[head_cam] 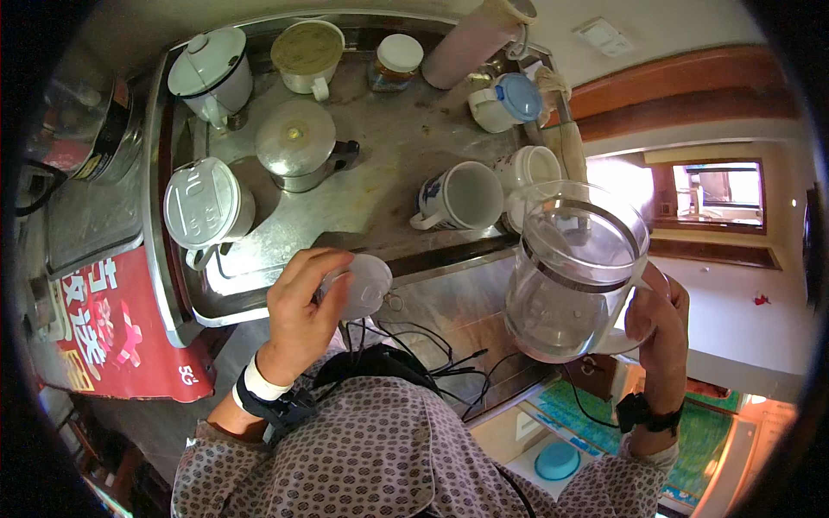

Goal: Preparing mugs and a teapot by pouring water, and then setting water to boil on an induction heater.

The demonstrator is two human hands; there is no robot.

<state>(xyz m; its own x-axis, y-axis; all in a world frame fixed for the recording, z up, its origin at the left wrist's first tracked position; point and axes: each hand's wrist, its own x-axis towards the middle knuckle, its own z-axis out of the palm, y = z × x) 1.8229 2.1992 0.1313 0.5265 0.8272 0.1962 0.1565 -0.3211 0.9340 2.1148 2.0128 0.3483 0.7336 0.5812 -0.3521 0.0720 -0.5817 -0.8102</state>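
Observation:
Between the thumb and fingers of my left hand (307,307) is a small round translucent lid (366,286), just off the front edge of a metal tray (388,142). On the other side, my right hand (662,317) grips the handle of a large clear glass pitcher (557,311) with a dark band below its rim. The pitcher is raised and has no lid on it; it looks empty. A white mug with a blue pattern (469,195) lies behind and left of it, its mouth towards me. Partly hidden by the pitcher is another white mug (539,167).
On the tray stand a lidded metal pot (296,146), a cup with a clear lid (204,207), a lidded enamel mug (214,78), a jar with a white cap (395,63), a blue-lidded cup (511,100) and a pink cylinder (476,45). Black cables (447,362) hang before me.

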